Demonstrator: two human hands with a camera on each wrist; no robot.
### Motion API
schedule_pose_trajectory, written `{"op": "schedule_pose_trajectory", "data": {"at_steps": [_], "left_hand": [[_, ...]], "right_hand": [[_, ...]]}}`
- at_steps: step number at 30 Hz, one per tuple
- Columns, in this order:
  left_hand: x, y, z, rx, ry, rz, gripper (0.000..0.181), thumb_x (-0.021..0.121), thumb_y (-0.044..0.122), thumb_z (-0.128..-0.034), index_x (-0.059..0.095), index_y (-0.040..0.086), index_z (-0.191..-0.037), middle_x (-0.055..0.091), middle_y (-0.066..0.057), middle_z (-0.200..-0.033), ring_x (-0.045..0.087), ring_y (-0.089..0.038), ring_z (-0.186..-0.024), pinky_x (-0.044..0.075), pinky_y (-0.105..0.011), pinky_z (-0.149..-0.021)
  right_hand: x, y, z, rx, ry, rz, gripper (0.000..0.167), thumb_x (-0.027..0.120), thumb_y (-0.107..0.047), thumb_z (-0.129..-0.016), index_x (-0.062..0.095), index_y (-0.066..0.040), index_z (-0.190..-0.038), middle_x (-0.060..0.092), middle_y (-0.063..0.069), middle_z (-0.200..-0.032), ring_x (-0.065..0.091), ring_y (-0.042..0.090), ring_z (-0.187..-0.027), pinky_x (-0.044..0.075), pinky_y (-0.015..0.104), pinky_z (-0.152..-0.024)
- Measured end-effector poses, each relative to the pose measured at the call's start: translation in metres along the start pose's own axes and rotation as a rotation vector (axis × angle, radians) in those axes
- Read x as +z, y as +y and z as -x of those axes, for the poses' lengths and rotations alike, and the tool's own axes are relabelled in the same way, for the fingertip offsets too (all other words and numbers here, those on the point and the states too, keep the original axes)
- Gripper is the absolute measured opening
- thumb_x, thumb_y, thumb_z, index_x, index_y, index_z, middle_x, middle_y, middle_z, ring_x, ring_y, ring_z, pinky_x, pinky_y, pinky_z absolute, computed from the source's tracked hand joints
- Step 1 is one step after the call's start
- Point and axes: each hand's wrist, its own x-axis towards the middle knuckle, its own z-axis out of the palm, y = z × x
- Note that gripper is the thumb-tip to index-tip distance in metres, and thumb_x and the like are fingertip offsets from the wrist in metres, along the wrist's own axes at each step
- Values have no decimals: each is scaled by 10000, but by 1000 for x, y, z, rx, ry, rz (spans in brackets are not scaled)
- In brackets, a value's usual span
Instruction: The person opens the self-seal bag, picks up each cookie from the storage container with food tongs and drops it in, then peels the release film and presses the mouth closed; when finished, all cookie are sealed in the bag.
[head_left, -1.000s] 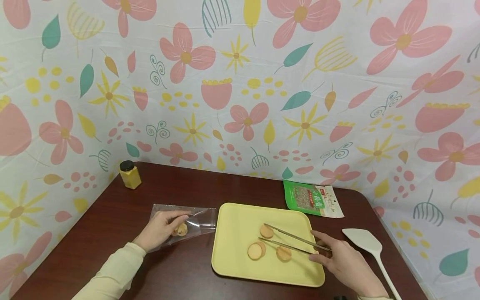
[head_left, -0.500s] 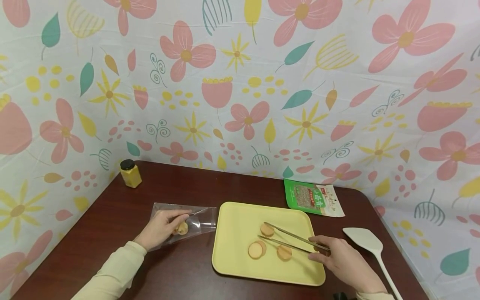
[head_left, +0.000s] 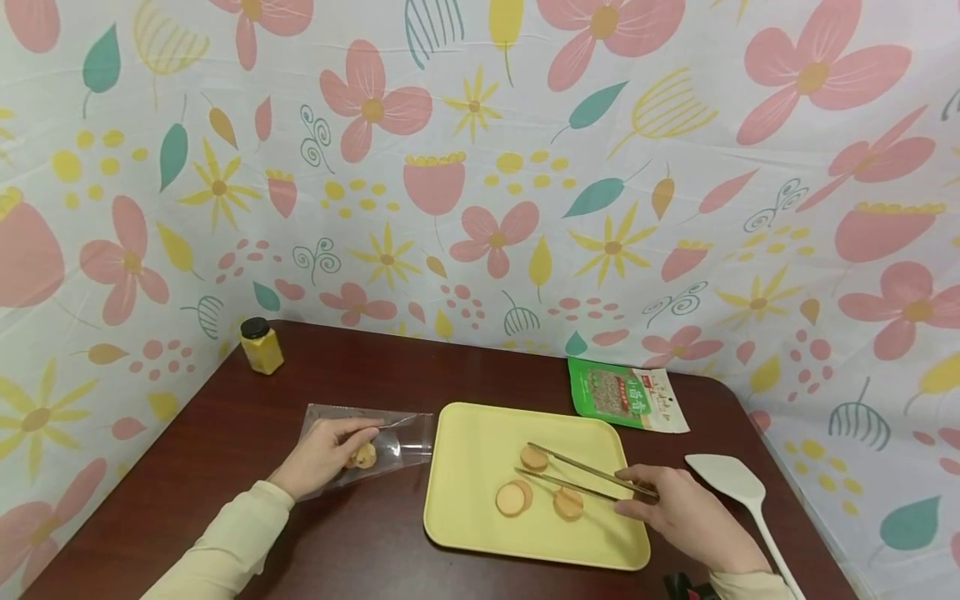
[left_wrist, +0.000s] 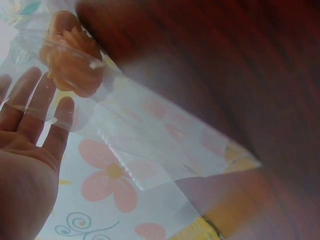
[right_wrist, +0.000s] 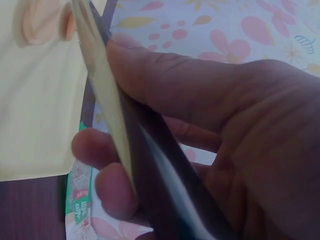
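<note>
In the head view my left hand holds a clear plastic bag with pale brown cookies inside. The left wrist view shows the bag stretched over my fingers beside a ridged cookie. My right hand grips metal tongs above a yellow tray. The parted tong tips are near a round biscuit; whether they touch it I cannot tell. Two overlapping biscuits and another round piece lie on the tray.
A yellow jar with a black lid stands at the table's back left. Behind the tray's right side lies a green and white packet. A white spatula lies right of the tray. Floral cloth hangs behind the table.
The right hand and tongs have shifted very slightly, with the tong tips still apart. My left hand stays at the bag.
</note>
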Motion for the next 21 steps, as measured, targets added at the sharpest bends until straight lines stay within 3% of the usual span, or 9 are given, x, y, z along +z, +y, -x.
{"op": "schedule_pose_trajectory", "data": {"at_steps": [7, 16, 21], "left_hand": [[0, -2, 0, 6, 8, -7, 335, 578, 345, -986, 689, 137, -1225, 638, -33, -802, 386, -39, -458, 424, -256, -515], [1, -5, -1, 18, 3, 24, 352, 570, 355, -987, 684, 126, -1229, 554, -57, -676, 468, -81, -494, 414, -256, -476], [1, -4, -2, 28, 16, 14, 344, 570, 355, -988, 692, 132, -1219, 629, -44, -759, 467, -83, -500, 426, -249, -510]], "right_hand": [[-4, 1, -5, 2, -29, -2, 434, 787, -316, -803, 686, -45, -1128, 688, 99, -1091, 671, 283, -956, 540, 302, -696], [-7, 0, -7, 35, -16, 54, 414, 789, -348, -797, 702, -89, -1108, 698, 19, -1030, 623, 118, -824, 499, 285, -650], [-8, -2, -6, 72, -15, 63, 397, 796, -318, -803, 683, -85, -1103, 667, -17, -906, 570, 104, -766, 470, 293, -628]]}}
